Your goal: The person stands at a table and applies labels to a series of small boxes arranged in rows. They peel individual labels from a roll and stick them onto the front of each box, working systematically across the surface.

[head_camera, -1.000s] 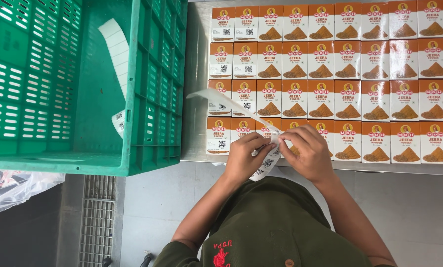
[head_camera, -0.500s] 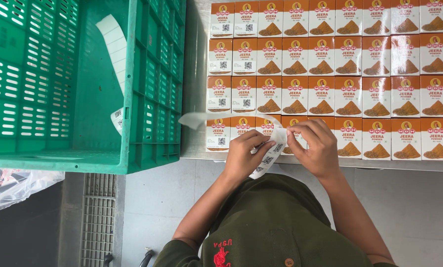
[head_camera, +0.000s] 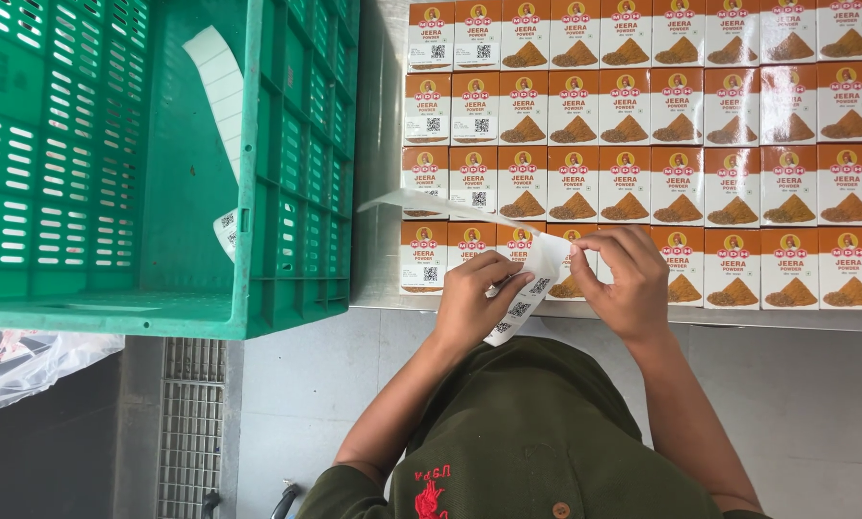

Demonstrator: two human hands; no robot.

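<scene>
Since the earlier frames the loose backing strip has lifted a little higher and stretches out to the left over the boxes, while both hands have stayed close together at the near edge of the counter. Left hand is pinched on the lower part of the white label strip, which hangs toward the person's chest with small square codes printed on it. Right hand grips the upper end of that same strip with its fingertips, just right of the left hand, the two nearly touching. Directly beyond the hands lie rows of orange and white spice boxes, packed edge to edge and covering the counter to the far and right sides; several at the left carry white code stickers. A green plastic crate stands to the left, with another length of white strip lying inside it. Crumpled clear plastic sits below the crate at the near left.
</scene>
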